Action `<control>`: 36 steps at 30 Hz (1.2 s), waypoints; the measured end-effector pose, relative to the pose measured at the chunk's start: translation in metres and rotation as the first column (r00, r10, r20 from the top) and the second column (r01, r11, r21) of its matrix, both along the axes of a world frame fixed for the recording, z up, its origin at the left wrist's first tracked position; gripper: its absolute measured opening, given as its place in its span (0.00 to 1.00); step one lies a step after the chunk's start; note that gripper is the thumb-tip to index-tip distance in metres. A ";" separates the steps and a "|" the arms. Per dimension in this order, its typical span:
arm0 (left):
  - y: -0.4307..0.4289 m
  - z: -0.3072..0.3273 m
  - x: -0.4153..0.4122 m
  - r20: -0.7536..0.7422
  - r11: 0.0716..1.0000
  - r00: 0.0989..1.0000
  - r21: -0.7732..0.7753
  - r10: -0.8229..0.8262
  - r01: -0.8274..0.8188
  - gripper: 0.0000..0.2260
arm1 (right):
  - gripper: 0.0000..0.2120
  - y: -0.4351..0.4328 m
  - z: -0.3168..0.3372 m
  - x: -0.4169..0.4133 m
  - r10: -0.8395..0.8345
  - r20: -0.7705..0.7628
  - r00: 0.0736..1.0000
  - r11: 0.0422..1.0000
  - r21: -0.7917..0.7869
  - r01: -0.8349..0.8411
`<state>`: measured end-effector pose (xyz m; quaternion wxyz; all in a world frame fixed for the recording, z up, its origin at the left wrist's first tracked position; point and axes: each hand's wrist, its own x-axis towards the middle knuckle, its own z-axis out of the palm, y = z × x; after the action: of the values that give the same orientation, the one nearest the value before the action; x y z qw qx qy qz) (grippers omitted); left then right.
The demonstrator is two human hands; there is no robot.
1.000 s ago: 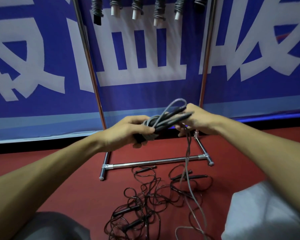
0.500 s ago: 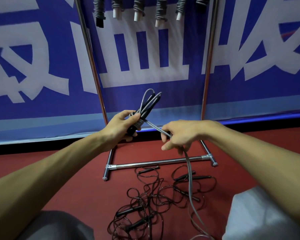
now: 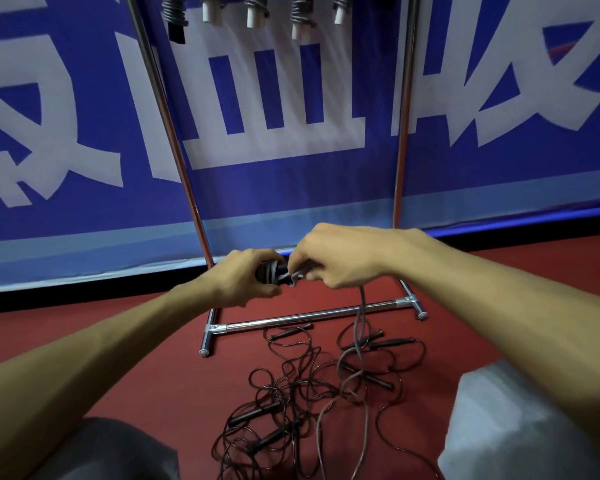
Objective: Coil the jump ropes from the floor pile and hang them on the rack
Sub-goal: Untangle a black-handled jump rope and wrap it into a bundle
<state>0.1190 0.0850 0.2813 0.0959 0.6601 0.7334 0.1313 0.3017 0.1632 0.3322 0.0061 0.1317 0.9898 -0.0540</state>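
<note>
Left hand grips the jump-rope handles; right hand, close against it, pinches the grey cord — lay each wrap snug, drawing slack up from 6 o'clock, clear of the floor pile.

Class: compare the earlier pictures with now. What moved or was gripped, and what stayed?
The right hand, which had drawn the grey cord away half a second ago, has swung back to the bundle of handles, winding the cord round it. The left hand keeps gripping the bundle. The floor pile and hung coils are unchanged.
</note>
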 end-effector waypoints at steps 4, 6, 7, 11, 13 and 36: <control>-0.004 0.002 0.017 -0.223 0.987 0.962 -0.003 -0.155 0.158 0.14 | 0.10 0.004 -0.001 -0.003 -0.006 -0.144 0.990 0.999 0.035 0.011; -0.004 0.004 0.024 -0.176 0.975 0.960 -0.014 -0.220 0.221 0.12 | 0.05 0.012 -0.001 -0.003 -0.056 -0.214 0.975 0.997 0.033 0.065; -0.005 0.006 0.027 -0.135 0.970 0.960 -0.030 -0.244 0.242 0.11 | 0.06 0.015 0.000 -0.001 -0.087 -0.245 0.966 0.996 0.012 0.093; -0.009 0.011 0.029 0.051 0.961 0.962 -0.055 -0.267 0.269 0.10 | 0.16 0.027 -0.002 0.008 -0.266 -0.293 0.919 0.960 -0.172 0.223; -0.010 0.011 0.025 0.149 0.964 0.955 -0.034 -0.255 0.263 0.09 | 0.17 0.034 -0.004 0.013 -0.333 -0.276 0.902 0.933 -0.237 0.272; -0.002 0.027 0.014 0.876 0.931 0.458 0.030 0.152 -0.365 0.09 | 0.06 0.038 -0.029 -0.001 -0.413 0.040 0.910 0.821 -0.416 0.391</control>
<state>0.1328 0.0831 0.3087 0.3557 0.3922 0.6600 0.5330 0.3008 0.2015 0.3032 -0.0032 0.3317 0.9050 -0.2664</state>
